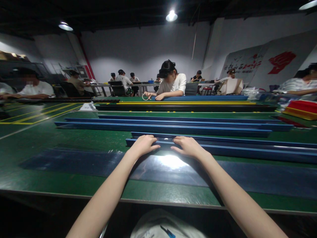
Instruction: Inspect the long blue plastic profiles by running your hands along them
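A long blue channel profile [237,151] with two raised walls lies across the green table in front of me. My left hand [146,143] is on its near wall close to the left end, fingers hooked over the top and thumb on the near side. A short way to the right, my right hand [186,145] grips the same wall in the same manner, its thumb pointing inward. The fingertips of both hands are partly hidden inside the channel. Nearer to me, under my forearms, a clear, shiny flat strip [79,162] lies along the table.
Further blue profiles [160,127] lie beyond, then black profiles [188,108] and a yellow one [198,103]. Across the table a co-worker [173,82] leans over a blue profile, holding a roll of tape [145,96]. A red bin [300,109] stands at right. The table's near edge [173,203] runs before me.
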{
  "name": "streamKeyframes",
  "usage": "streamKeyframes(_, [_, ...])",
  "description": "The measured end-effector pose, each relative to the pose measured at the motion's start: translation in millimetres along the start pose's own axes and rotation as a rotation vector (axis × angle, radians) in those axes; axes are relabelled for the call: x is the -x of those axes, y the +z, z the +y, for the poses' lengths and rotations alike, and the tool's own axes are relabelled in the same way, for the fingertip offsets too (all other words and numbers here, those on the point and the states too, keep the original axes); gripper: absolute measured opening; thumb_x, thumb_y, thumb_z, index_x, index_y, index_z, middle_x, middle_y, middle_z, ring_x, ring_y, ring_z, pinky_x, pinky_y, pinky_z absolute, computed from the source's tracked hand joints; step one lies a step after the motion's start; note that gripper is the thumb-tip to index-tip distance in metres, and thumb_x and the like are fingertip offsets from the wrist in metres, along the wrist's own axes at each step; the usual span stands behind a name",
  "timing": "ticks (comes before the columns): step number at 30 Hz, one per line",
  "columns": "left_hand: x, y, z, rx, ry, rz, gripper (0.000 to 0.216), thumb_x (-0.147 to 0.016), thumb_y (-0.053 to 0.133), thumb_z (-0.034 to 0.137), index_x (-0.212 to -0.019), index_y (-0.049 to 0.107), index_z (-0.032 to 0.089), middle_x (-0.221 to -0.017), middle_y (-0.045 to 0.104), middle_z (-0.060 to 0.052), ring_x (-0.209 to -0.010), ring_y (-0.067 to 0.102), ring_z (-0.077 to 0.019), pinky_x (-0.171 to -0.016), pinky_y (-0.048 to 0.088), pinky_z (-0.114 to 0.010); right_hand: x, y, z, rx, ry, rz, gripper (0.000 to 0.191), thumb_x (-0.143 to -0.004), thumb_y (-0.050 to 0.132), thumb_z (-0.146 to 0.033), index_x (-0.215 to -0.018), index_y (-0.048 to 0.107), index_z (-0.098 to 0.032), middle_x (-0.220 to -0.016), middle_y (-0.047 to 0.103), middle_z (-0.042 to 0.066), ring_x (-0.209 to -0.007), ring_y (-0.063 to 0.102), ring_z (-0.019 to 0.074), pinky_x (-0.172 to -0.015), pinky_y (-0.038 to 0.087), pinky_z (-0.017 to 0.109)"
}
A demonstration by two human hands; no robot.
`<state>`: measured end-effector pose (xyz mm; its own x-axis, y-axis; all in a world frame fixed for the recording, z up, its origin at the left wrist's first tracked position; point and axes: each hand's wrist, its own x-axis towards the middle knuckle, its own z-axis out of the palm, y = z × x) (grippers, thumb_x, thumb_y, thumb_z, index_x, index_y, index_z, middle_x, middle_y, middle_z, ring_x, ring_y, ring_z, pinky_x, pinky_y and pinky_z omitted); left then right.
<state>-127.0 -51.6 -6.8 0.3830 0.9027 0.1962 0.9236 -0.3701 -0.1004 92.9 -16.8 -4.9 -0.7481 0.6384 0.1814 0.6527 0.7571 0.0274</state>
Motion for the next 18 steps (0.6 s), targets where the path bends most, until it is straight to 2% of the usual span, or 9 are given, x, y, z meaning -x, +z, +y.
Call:
streamKeyframes(6, [-1.0,-4.6,1.7,-0.043,0.005,-0.009,0.034,-0.082,0.048,0.045,-0.075,0.063,0.016,-0.076,0.064,-0.007,-0.072,0.06,-0.0193,-0.065,0.041,-0.026,-0.2,-1.2,-0.9,0.012,0.001,-0.005,0.036,-0.09,0.034,-0.039,-0.082,0.061,-0.016,-0.09,0.063,0.007,-0.082,0.058,0.0162,-0.064,0.034,0.024])
streamKeyframes(11, [0.6,-6.7,2.8,-0.058,0.022,0.008,0.035,-0.08,0.048,0.045,-0.072,0.065,0.015,-0.073,0.064,-0.006,-0.068,0.06,-0.0181,-0.06,0.039,-0.025,0.3,-2.0,-0.7,-0.004,-0.035,0.008,0.04,-0.089,0.034,-0.042,-0.079,0.063,-0.016,-0.089,0.064,0.007,-0.079,0.059,0.0154,-0.064,0.034,0.023])
streamKeyframes(18, [2.7,-8.8,4.4,-0.011,0.06,0.026,0.047,-0.081,0.044,0.052,-0.064,0.066,0.014,-0.066,0.062,-0.007,-0.063,0.058,-0.0168,-0.059,0.037,-0.025,1.1,-3.6,-3.5,0.009,-0.058,-0.002,0.043,-0.089,0.035,-0.044,-0.076,0.065,-0.016,-0.087,0.064,0.007,-0.078,0.059,0.0153,-0.062,0.033,0.023])
